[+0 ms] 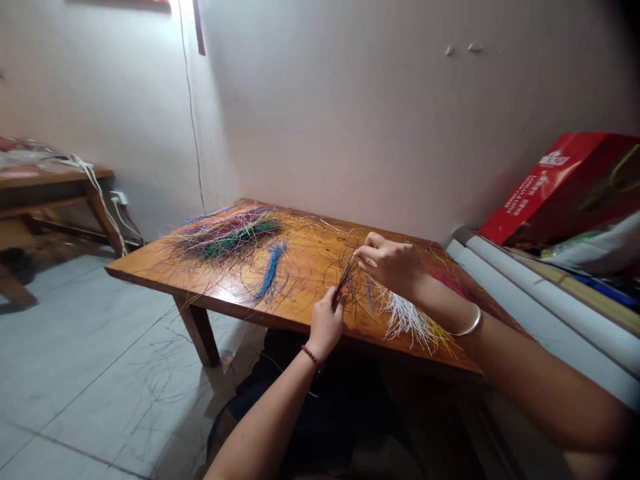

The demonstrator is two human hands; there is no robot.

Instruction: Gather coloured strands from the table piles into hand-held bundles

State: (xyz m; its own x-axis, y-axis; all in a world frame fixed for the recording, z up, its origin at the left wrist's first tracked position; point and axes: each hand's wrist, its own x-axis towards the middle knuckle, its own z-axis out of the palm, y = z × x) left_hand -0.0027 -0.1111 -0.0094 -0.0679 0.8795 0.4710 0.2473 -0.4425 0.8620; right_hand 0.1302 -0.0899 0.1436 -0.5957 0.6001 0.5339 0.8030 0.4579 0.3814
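Note:
My left hand (pixel 327 321), with a dark red bead bracelet, is closed around a bundle of dark strands (pixel 345 277) over the front part of the wooden table (pixel 310 267). My right hand (pixel 387 261), wearing a silver bangle, is above and to the right, its fingers pinched at the upper end of the bundle. What exactly lies between those fingertips is too small to make out. White strands (pixel 407 320) and yellow strands (pixel 443 339) lie below my right wrist. To the left of my hands is a blue bundle (pixel 271 272).
A pile of multicoloured strands (pixel 230 233) covers the table's left part. Pinkish-red strands (pixel 447 281) lie behind my right forearm. Long rolls (pixel 540 287) and a red bag (pixel 555 187) are at the right. Another table (pixel 55 177) with white cables stands far left.

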